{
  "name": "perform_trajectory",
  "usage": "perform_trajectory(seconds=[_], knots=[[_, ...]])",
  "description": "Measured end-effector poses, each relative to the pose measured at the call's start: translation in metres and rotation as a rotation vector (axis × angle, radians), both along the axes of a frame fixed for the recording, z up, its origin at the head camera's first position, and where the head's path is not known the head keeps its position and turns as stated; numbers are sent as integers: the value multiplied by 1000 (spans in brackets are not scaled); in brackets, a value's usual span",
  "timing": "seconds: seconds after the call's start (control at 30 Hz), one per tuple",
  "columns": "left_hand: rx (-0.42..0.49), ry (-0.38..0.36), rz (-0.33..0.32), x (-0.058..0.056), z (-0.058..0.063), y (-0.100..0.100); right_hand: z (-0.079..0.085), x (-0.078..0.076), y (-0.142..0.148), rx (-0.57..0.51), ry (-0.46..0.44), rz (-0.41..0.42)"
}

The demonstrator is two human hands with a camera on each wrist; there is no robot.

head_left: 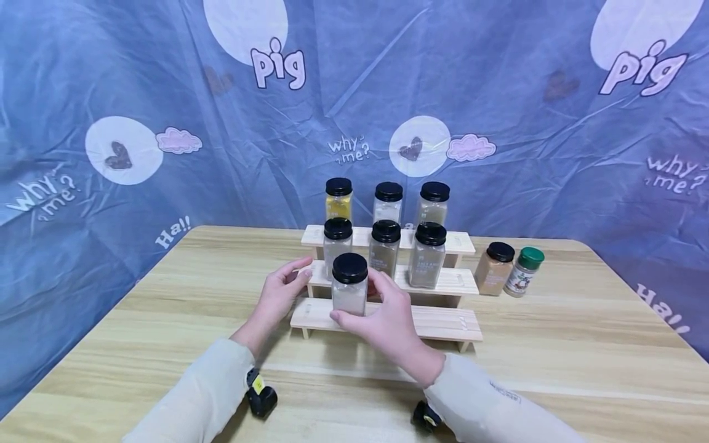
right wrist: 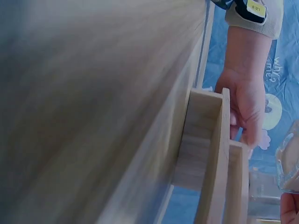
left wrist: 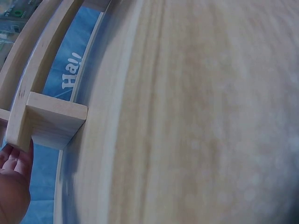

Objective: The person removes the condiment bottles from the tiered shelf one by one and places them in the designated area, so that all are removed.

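Observation:
My right hand [head_left: 390, 314] grips a square glass jar [head_left: 350, 298] with a black lid and pale contents, thumb in front and fingers behind. The jar stands out over the lowest step of a three-step wooden rack [head_left: 388, 317]; its base shows beside the right fingers [right wrist: 289, 207] in the right wrist view. At the rack's left end, my left hand [head_left: 279, 292] holds the end of the middle step between thumb and fingers. The left wrist view shows part of that hand [left wrist: 14, 184] by the rack's end.
Three black-lidded jars [head_left: 428, 255] stand on the middle step, and three more [head_left: 339, 200] on the top step. Right of the rack, an orange-brown spice jar [head_left: 495, 271] and a green-capped shaker [head_left: 523, 274] stand on the wooden table [head_left: 581, 344]. A blue printed cloth [head_left: 354, 92] hangs behind.

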State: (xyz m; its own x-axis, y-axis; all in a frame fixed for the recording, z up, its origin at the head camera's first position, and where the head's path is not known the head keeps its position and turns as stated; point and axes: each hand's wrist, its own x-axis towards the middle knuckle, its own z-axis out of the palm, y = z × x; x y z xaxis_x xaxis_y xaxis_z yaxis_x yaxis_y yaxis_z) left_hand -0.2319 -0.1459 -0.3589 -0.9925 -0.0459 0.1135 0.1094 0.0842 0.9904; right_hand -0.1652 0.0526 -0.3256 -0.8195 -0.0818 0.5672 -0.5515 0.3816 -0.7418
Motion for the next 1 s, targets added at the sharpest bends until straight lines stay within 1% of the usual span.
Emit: perform_trajectory(seconds=[0.2, 0.3, 0.4, 0.57, 0.7, 1.0], knots=[[-4, -27, 6, 1, 0, 1, 2, 2, 14, 31, 163, 16], [-7, -27, 6, 1, 1, 1, 2, 1, 21, 29, 224, 20], [-3, -27, 8, 1, 1, 1, 3, 1, 29, 13, 239, 21], [-9, -28, 13, 1, 0, 1, 5, 2, 42, -15, 225, 14], [-15, -25, 17, 2, 0, 1, 6, 3, 52, -10, 234, -21], [-12, -11, 11, 3, 2, 2, 9, 5, 74, 50, 344, -121]])
